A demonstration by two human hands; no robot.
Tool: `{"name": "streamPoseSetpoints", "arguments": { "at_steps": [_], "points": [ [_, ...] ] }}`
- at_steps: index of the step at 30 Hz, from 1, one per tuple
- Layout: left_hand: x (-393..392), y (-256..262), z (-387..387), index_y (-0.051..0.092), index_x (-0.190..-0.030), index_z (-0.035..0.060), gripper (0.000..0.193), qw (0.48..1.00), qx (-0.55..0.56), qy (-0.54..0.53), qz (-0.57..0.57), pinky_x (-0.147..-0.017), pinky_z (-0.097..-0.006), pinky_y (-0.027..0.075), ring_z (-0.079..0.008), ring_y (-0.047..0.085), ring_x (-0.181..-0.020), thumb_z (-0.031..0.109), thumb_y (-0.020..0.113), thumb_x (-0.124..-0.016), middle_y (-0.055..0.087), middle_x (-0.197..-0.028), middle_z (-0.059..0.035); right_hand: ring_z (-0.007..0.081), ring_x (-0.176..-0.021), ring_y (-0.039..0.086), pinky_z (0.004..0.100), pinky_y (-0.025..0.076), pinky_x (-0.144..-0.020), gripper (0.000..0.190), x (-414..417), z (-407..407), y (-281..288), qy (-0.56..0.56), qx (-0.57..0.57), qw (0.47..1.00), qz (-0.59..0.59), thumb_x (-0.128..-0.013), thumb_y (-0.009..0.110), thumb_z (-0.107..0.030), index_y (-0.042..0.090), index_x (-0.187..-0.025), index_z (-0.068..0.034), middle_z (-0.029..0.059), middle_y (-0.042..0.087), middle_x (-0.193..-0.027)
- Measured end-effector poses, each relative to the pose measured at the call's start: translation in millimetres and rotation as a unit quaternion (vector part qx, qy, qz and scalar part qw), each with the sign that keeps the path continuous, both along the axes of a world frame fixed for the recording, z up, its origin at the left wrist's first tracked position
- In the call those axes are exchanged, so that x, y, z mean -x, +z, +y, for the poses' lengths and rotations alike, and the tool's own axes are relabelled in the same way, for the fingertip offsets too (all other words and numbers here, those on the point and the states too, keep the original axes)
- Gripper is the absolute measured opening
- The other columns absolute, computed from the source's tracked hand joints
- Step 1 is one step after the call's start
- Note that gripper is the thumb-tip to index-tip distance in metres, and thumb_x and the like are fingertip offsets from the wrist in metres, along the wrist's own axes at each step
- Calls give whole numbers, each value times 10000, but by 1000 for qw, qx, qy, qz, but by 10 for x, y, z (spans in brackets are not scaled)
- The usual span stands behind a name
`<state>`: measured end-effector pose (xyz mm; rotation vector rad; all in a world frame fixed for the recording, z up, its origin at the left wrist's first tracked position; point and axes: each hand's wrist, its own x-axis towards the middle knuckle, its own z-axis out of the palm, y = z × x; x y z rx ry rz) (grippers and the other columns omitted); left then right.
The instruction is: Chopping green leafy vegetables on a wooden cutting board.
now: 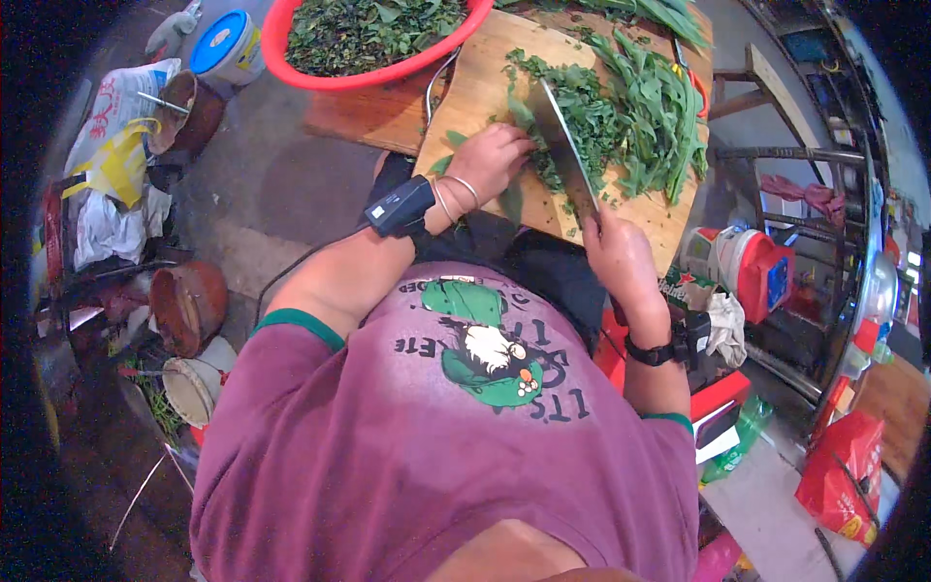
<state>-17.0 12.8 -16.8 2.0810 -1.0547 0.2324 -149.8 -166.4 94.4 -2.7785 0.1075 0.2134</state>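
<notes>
My right hand (622,251) grips the handle of a broad-bladed kitchen knife (566,138). Its blade points away from me and stands over chopped leafy greens (585,98) on a wooden cutting board (473,80). Close to the blade's left side, my left hand (494,160) has its fingers curled on some greens, and its fingertips are partly hidden. To the right of the blade lies a pile of longer uncut leaves (658,120). A few loose leaves (511,204) lie near my left wrist.
A red basin (378,76) of chopped greens stands beyond the board's left side. Orange-handled scissors (700,94) lie by the right edge. Buckets, including a blue-lidded one (222,44), and clay pots (189,305) stand to the left. A metal rack (793,154) is on the right.
</notes>
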Motion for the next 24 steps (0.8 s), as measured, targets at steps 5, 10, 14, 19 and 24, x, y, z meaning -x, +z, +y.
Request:
{"name": "streamPoseSetpoints", "arguments": {
  "at_steps": [5,10,14,19,24],
  "points": [
    [-10,-66,4,644,-1004,78,311,1000,4,5,-8,-839,-384,481,-285,574,-949,88,660,-693,611,-979,-100,390,-572,604,491,483,-523,169,-27,241,-70,8,51,998,24,-843,483,-140,507,-961,-23,222,600,-625],
    [-6,-48,4,654,-979,77,276,999,-39,11,-6,-843,-382,482,-287,576,-948,97,651,-703,611,-994,-101,416,-608,587,512,460,-554,217,-321,401,-161,-7,34,999,22,-851,478,-125,502,-1027,-1,247,579,-628],
    [21,-6,-4,654,-961,76,262,999,-26,12,-19,-831,-370,487,-285,575,-951,92,650,-700,612,-995,-99,403,-617,614,504,491,-556,162,-539,446,-178,-23,19,999,-43,-834,510,-161,511,-868,-4,236,602,-646],
    [12,11,-43,643,-856,96,188,997,60,12,-44,-720,-326,494,-244,569,-844,56,616,-674,583,-861,-36,434,-703,590,524,464,-636,196,-496,79,-291,-129,-107,986,-24,-860,499,-203,565,-888,-21,248,594,-698],
    [-2,-16,-4,650,-898,63,188,1000,6,5,-25,-771,-359,496,-267,580,-887,61,636,-710,608,-915,-89,425,-660,581,526,441,-594,187,-84,19,60,-64,-93,993,-43,-877,492,-185,561,-947,-26,236,589,-694]
  ]
}}
